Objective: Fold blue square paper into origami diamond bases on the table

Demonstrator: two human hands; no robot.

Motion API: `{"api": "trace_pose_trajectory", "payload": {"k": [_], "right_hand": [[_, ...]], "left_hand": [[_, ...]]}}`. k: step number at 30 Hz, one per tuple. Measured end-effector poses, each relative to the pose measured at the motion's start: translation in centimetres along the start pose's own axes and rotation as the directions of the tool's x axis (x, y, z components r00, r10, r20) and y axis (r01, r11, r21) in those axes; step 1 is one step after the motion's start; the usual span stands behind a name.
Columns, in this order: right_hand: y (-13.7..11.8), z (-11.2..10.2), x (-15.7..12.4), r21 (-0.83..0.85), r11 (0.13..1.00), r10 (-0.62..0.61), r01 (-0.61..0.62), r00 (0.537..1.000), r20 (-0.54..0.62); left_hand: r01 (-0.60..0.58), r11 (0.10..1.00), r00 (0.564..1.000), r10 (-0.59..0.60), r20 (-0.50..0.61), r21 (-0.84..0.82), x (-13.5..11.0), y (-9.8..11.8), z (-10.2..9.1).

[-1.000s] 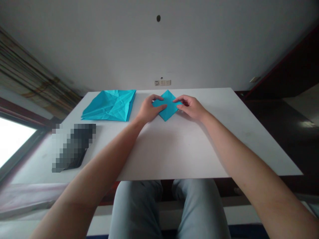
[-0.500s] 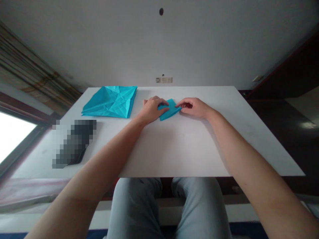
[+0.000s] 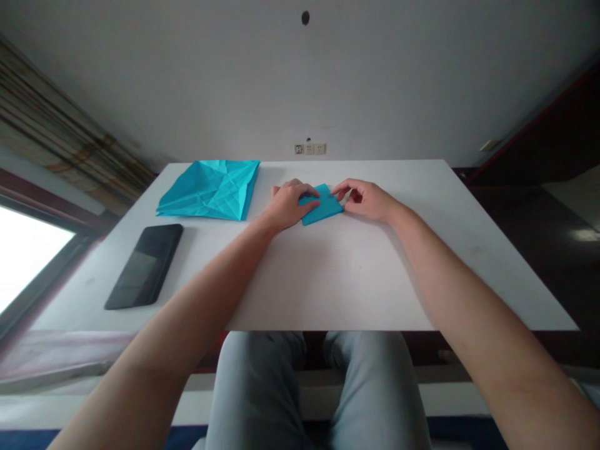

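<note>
A small folded piece of blue paper (image 3: pixel 322 211) lies on the white table, between my hands. My left hand (image 3: pixel 290 203) is closed over its left side, with the fingers on top near the far edge and the thumb pressed on the middle. At the right edge of the paper, my right hand (image 3: pixel 365 200) has curled fingers, the index fingertip and thumb meeting the paper there; its other fingers are bent toward the palm. Part of the paper's left side is hidden under my left hand.
A larger, creased blue paper (image 3: pixel 213 190) lies at the back left of the white table (image 3: pixel 328 281). A black phone (image 3: pixel 145 265) rests nearer on the left. Beyond the far edge is a wall with sockets (image 3: pixel 309 149). A curtain (image 3: pixel 60 119) and window are on the left.
The right side of the small paper, raised and bent half a second ago, now lies flatter. My right fingers have shifted slightly along its edge. My left hand stays in place on it.
</note>
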State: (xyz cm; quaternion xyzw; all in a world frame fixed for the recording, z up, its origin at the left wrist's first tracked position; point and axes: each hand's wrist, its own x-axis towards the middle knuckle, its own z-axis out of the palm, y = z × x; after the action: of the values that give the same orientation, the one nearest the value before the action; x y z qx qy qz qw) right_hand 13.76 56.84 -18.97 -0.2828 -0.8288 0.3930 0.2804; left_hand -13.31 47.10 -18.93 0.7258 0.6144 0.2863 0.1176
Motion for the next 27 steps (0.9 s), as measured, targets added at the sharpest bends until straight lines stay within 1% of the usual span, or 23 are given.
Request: {"api": "trace_pose_trajectory", "payload": {"k": [3,6,8,12,18,21,24,27], "right_hand": [[0.2,-0.2,0.1,-0.032,0.999,-0.001,0.000,1.000,-0.006],[0.3,-0.2,0.2,0.030,0.999,0.026,-0.026,1.000,0.012],[0.3,-0.2,0.3,0.075,0.997,0.028,-0.028,1.000,0.006],[0.1,-0.1,0.3,0.107,0.994,0.028,-0.026,1.000,-0.014],[0.1,0.2,0.3,0.069,0.996,0.047,-0.048,0.999,0.018],[0.1,0.1,0.4,0.036,0.999,0.005,-0.005,1.000,0.011],[0.3,0.0,0.5,0.007,0.998,-0.055,0.055,0.998,-0.018],[0.5,-0.1,0.5,-0.008,0.997,-0.079,0.078,0.995,-0.054]], "left_hand": [[-0.007,1.000,1.000,0.007,-0.005,-0.003,-0.1,0.1,-0.1],[-0.009,1.000,1.000,0.009,-0.014,-0.007,-0.1,0.0,0.0],[-0.013,1.000,1.000,0.013,-0.021,-0.012,-0.1,0.0,0.0],[-0.016,1.000,1.000,0.015,-0.026,-0.021,0.0,0.0,0.0],[-0.014,1.000,1.000,0.015,0.007,-0.013,-0.1,0.2,-0.1],[-0.023,1.000,1.000,0.023,0.008,-0.022,-0.1,0.4,0.0],[-0.054,0.997,0.998,0.053,-0.014,-0.046,-0.2,0.8,0.0],[-0.094,0.988,0.995,0.091,-0.026,-0.124,-0.4,1.3,0.0]]}}
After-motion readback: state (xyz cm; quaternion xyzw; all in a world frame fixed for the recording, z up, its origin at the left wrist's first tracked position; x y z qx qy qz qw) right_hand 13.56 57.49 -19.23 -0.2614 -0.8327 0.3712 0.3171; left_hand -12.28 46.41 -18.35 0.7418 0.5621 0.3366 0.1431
